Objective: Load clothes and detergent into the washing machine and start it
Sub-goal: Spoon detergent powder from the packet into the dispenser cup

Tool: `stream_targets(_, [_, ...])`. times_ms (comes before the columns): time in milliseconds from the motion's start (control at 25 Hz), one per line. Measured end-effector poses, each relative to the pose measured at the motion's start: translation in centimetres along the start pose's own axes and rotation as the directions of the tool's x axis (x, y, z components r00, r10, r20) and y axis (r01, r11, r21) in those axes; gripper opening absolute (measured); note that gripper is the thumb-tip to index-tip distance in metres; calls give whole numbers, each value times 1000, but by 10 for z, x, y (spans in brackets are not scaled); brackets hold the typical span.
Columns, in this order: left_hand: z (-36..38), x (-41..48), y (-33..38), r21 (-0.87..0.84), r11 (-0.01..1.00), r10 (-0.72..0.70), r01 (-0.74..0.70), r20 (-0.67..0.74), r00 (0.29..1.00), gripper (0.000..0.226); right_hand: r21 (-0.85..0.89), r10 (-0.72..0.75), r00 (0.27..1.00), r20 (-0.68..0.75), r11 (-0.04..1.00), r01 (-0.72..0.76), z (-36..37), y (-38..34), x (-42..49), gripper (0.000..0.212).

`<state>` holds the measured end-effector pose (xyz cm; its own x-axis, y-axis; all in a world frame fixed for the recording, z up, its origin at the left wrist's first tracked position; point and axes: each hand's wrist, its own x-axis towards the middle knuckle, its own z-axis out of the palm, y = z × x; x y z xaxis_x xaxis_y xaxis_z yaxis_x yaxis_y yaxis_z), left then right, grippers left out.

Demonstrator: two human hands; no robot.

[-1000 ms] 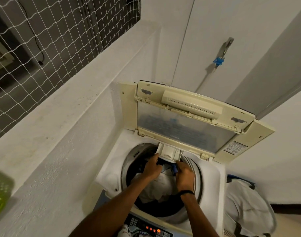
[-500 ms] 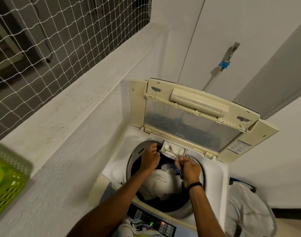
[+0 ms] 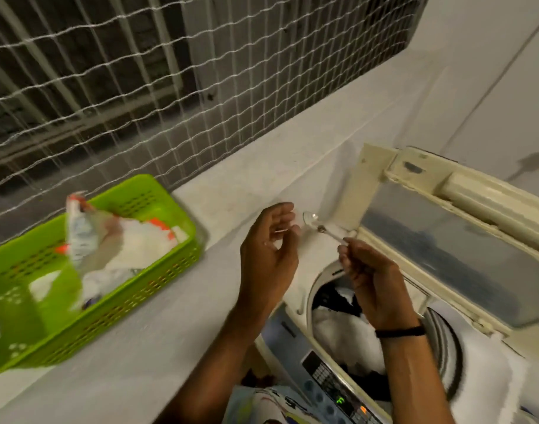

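The top-loading washing machine (image 3: 295, 304) stands at lower right with its lid (image 3: 464, 237) raised. White and dark clothes (image 3: 344, 332) fill the drum. My right hand (image 3: 375, 286) pinches the handle of a clear plastic spoon (image 3: 315, 223) above the drum's left rim, bowl pointing left. My left hand (image 3: 268, 258) hovers beside the spoon, fingers loosely curled, holding nothing. A green basket (image 3: 145, 289) on the ledge to the left holds an open detergent packet (image 3: 84, 237) with white powder.
A white concrete ledge (image 3: 237, 179) runs along the left under a netted window grille (image 3: 170, 71). The machine's control panel (image 3: 338, 393) shows a lit green display near the bottom. White walls stand behind the lid.
Both hands have lifted out of the drum area and moved left toward the ledge. The right hand now holds up the spoon. The view has swung left, bringing the green basket into sight.
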<state>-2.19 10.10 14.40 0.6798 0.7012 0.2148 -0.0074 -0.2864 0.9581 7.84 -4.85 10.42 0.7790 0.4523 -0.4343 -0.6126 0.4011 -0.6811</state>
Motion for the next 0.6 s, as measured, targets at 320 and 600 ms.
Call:
stream_targets(320, [-156,-10,32,259,965,170,-35,-524,835,15,-550,84,903,422,815,181,172,5,-24,13])
stream_targets(600, [-220,5,-9,536,735,-79,416,-541,837,45,-645,-58,657,752,-272,714,255,70,-23,40])
